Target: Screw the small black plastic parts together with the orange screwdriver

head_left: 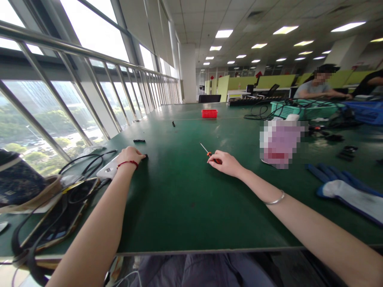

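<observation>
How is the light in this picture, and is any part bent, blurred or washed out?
Head view: the tall windows are blown out white; the steel railing bows from wide-angle distortion; the green table carries a soft sheen; the left hand and the right hand, on an orange-handled screwdriver, look sharp; a pink patch is pixelated.

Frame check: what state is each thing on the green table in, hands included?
left hand: fingers curled over small black part, grip unclear.
right hand: fingers closed on screwdriver, its shaft pointing away.
red bin: upright, contents hidden.
phone: lying flat, screen dark.
gloves: lying unworn.
</observation>
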`<state>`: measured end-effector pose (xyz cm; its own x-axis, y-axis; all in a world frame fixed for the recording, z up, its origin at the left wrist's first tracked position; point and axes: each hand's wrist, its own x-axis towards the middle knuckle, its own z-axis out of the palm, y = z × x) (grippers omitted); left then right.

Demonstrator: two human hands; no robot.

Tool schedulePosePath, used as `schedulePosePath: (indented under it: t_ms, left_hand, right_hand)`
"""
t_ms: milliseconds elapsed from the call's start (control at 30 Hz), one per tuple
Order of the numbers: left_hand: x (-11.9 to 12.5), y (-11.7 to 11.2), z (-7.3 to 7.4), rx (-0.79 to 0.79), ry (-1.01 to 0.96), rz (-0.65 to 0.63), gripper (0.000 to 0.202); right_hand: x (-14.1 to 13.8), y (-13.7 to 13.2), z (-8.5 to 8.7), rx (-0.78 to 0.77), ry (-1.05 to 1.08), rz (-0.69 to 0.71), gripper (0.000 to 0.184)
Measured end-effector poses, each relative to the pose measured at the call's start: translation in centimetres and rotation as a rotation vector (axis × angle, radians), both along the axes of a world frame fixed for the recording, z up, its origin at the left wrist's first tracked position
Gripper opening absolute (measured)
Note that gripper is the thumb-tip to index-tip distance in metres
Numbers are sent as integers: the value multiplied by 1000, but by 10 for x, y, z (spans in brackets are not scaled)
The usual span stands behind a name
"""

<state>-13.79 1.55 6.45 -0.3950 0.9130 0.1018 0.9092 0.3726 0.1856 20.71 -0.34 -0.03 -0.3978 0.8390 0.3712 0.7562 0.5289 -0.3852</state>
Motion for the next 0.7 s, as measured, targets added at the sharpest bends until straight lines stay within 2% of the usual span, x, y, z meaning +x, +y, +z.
schedulePosePath:
  t_ms: [367,567,700]
  left_hand:
    - [2,-2,1,10,-9,11,35]
    - [3,-2,1,13,57,-23,33]
    - [8,-2,2,27,98,-18,29]
  right_hand:
    - [0,-1,2,-9,-31,11,20]
    - [-1,-3,3,-16,-48,4,21]
    - [-2,-6,4,3,-45,-11,33]
